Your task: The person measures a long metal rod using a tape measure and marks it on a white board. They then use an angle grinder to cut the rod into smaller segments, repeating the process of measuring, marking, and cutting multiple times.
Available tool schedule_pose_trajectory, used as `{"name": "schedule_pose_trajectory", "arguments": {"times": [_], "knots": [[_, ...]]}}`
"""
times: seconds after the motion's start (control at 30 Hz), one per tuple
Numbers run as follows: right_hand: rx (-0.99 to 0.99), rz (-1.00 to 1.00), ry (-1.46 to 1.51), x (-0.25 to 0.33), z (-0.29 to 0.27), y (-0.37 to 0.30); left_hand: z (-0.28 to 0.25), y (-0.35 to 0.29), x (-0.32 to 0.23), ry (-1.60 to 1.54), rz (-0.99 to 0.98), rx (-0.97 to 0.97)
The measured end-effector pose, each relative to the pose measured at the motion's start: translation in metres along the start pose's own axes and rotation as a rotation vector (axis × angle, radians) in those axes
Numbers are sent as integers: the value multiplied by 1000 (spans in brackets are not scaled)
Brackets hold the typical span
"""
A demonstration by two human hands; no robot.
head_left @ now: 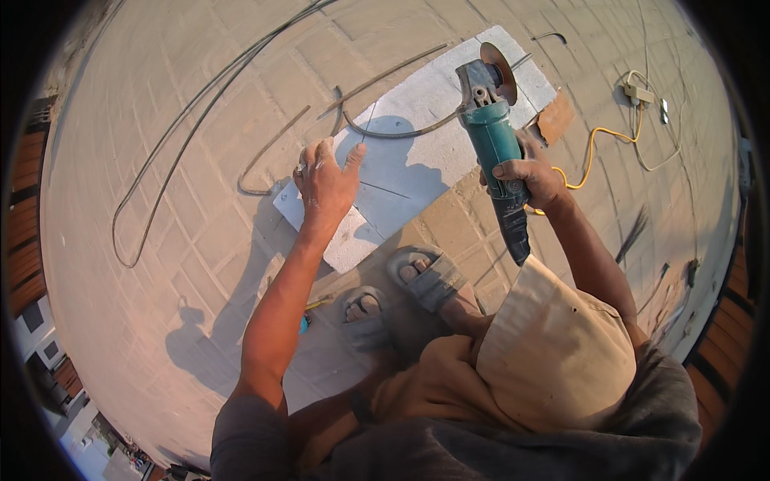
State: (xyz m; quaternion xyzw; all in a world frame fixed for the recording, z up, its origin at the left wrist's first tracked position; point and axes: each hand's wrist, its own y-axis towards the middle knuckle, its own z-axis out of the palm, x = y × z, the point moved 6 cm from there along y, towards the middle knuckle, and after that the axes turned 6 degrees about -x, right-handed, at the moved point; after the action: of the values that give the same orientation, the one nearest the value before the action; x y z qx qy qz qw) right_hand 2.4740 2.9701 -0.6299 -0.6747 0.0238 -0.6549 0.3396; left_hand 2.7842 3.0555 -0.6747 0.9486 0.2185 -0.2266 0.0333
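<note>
A long pale block [429,96], white with a rough face, lies on the paved ground in front of my feet. My left hand [327,183] rests at its near left end, fingers stretched out and thumb apart, holding nothing. Thin dark lines [385,190] run across the block's face beside that hand. My right hand [536,172] is wrapped round the body of a green and black angle grinder [493,136]. The grinder's round disc [499,72] points away from me, above the block's far right part. Whether the disc is spinning cannot be made out.
Bent thin rods [393,134] lie on and beside the block. A long looped cable [168,160] stretches across the left. At right are a brown flat piece [555,119], a yellow cord [592,148] and a socket box [638,93]. My sandalled feet [429,280] stand close to the block.
</note>
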Motion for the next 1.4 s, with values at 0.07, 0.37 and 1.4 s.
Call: {"name": "schedule_pose_trajectory", "arguments": {"times": [0.07, 0.37, 1.4], "knots": [[28, 4, 3, -16, 6, -2, 8, 18, 22, -32, -51, -13], [132, -51, -203, -47, 56, 14, 40, 68, 24, -561, -287, 145], [122, -24, -219, -61, 60, 25, 47, 66, 25, -640, -236, -61]]}}
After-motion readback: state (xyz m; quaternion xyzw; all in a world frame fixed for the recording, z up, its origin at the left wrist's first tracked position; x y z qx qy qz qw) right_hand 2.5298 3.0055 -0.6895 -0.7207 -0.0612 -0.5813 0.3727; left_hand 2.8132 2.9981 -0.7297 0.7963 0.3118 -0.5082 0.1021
